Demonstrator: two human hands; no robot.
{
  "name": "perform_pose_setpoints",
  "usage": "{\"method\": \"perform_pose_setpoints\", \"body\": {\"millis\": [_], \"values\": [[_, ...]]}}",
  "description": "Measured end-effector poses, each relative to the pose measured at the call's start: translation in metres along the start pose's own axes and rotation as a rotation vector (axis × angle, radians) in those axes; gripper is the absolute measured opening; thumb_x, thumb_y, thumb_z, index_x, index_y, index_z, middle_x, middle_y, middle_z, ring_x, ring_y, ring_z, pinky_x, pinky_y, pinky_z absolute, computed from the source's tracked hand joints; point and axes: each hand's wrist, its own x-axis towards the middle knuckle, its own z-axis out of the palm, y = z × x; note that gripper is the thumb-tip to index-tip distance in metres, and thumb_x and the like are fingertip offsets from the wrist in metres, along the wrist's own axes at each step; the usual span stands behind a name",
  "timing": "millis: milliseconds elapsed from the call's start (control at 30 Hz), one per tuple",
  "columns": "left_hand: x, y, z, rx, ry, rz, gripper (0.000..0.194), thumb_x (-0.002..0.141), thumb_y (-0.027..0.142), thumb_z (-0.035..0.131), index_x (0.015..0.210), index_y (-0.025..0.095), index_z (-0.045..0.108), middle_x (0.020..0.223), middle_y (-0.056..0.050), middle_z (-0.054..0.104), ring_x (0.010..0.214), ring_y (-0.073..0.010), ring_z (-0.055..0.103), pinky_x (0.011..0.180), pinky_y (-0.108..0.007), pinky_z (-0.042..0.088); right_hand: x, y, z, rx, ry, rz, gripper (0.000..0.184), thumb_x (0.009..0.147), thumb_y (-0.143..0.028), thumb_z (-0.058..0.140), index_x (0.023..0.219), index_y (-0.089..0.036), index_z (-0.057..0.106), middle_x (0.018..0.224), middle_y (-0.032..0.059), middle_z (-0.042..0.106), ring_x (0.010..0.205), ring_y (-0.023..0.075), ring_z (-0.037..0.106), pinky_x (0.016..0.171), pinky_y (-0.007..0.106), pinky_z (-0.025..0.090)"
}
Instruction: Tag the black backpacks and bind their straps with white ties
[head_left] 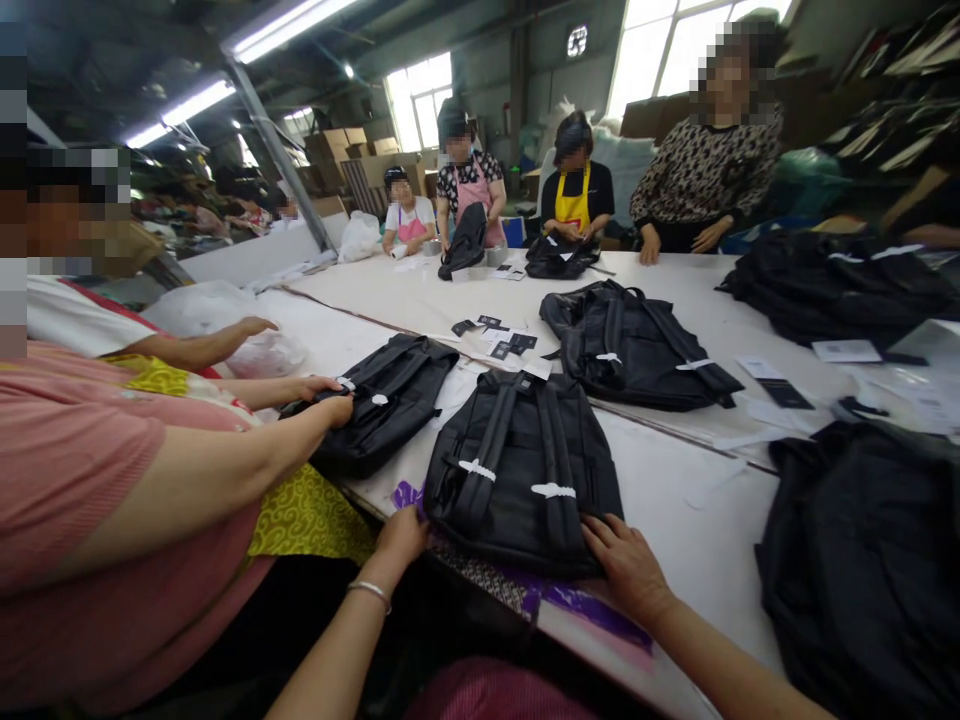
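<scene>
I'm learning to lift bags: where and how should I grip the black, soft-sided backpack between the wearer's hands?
Probably by both black shoulder straps, from above on the near side: the backpack lies strap side up, leaving both exposed.

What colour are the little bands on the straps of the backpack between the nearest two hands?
White; the bands show best in the head view.
</scene>
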Motion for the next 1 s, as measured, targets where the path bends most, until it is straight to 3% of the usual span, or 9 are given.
{"method": "perform_pose_setpoints", "body": {"millis": [100, 167, 267, 433, 567, 633, 733, 900, 1000], "values": [[-0.016, 0.026, -0.027, 0.055, 0.186, 0.096, 0.029, 0.091, 0.026, 0.045, 0.11, 0.013, 0.062, 0.116, -0.02, 0.064, 0.112, -0.0304, 0.059, 0.099, -0.047, 0.044, 0.001, -0.001, -0.002, 0.013, -0.036, 0.016, 0.058, 0.079, -0.045, 0.067, 0.13, -0.021, 0.057, 0.137, 0.0118, 0.056, 0.119, 0.0377, 0.048, 0.087, 0.045, 0.044], [-0.028, 0.046, -0.028, 0.104, 0.253, 0.399, 0.038, 0.093, 0.032, 0.044, 0.127, 0.019, 0.054, 0.137, -0.015, 0.053, 0.132, -0.0271, 0.044, 0.113, -0.046, 0.032, 0.003, -0.001, -0.004, 0.014, -0.056, 0.02, 0.057, 0.08, -0.043, 0.065, 0.131, -0.02, 0.056, 0.138, 0.0125, 0.055, 0.119, 0.0385, 0.047, 0.088, 0.046, 0.043], [-0.04, 0.063, -0.004, 0.256, 0.149, 0.801, 0.05, 0.09, 0.037, 0.051, 0.138, 0.024, 0.047, 0.15, -0.009, 0.042, 0.142, -0.0277, 0.03, 0.117, -0.049, 0.028, 0.003, 0.001, -0.008, 0.022, -0.094, 0.016, 0.05, 0.083, -0.03, 0.058, 0.132, -0.02, 0.055, 0.139, 0.012, 0.054, 0.121, 0.0377, 0.047, 0.089, 0.047, 0.044], [-0.041, 0.051, 0.038, 0.365, -0.102, 0.707, 0.066, 0.088, 0.043, 0.054, 0.147, 0.02, 0.035, 0.158, -0.008, 0.026, 0.146, -0.0297, 0.02, 0.117, -0.048, 0.027, -0.004, -0.004, -0.045, 0.079, -0.12, -0.006, 0.062, 0.071, -0.01, 0.052, 0.13, -0.025, 0.055, 0.141, 0.0072, 0.053, 0.126, 0.0353, 0.044, 0.093, 0.047, 0.042], [-0.041, 0.051, 0.034, 0.354, -0.169, 0.662, 0.067, 0.088, 0.044, 0.052, 0.148, 0.022, 0.033, 0.159, -0.007, 0.022, 0.147, -0.0291, 0.016, 0.119, -0.048, 0.024, 0.012, -0.025, -0.096, 0.201, 0.029, 0.013, 0.024, 0.082, -0.023, 0.053, 0.1, -0.023, 0.069, 0.11, 0.0089, 0.069, 0.116, 0.0314, 0.052, 0.096, 0.045, 0.039], [-0.043, 0.056, 0.028, 0.355, -0.172, 0.655, 0.067, 0.088, 0.043, 0.052, 0.148, 0.022, 0.033, 0.159, -0.007, 0.021, 0.147, -0.029, 0.016, 0.119, -0.048, 0.023, 0.026, -0.037, -0.108, 0.228, 0.152, 0.006, 0.025, 0.088, -0.03, 0.051, 0.104, -0.021, 0.068, 0.112, 0.0105, 0.069, 0.121, 0.0311, 0.05, 0.1, 0.046, 0.036], [-0.048, 0.061, 0.024, 0.372, -0.167, 0.652, 0.066, 0.088, 0.042, 0.052, 0.148, 0.022, 0.033, 0.159, -0.007, 0.021, 0.147, -0.0286, 0.015, 0.119, -0.048, 0.023, 0.035, -0.044, -0.088, 0.208, 0.184, -0.057, 0.044, 0.09, -0.031, 0.051, 0.133, -0.022, 0.053, 0.14, 0.0105, 0.054, 0.135, 0.0321, 0.038, 0.107, 0.049, 0.032], [-0.049, 0.054, 0.032, 0.391, -0.146, 0.665, 0.068, 0.086, 0.038, 0.055, 0.148, 0.022, 0.032, 0.159, -0.006, 0.022, 0.147, -0.0287, 0.017, 0.119, -0.049, 0.026, 0.002, -0.027, -0.02, 0.241, -0.005, -0.11, 0.069, 0.086, -0.027, 0.054, 0.15, -0.021, 0.028, 0.152, 0.0119, 0.037, 0.137, 0.0281, 0.04, 0.112, 0.05, 0.032], [-0.044, 0.049, 0.031, 0.333, -0.128, 0.687, 0.07, 0.084, 0.035, 0.057, 0.148, 0.025, 0.031, 0.158, -0.005, 0.024, 0.146, -0.0289, 0.02, 0.118, -0.05, 0.029, -0.01, -0.019, -0.021, 0.324, -0.051, -0.061, 0.074, 0.085, -0.035, 0.058, 0.151, -0.025, 0.024, 0.154, 0.0116, 0.033, 0.137, 0.0313, 0.039, 0.112, 0.056, 0.032]]}}
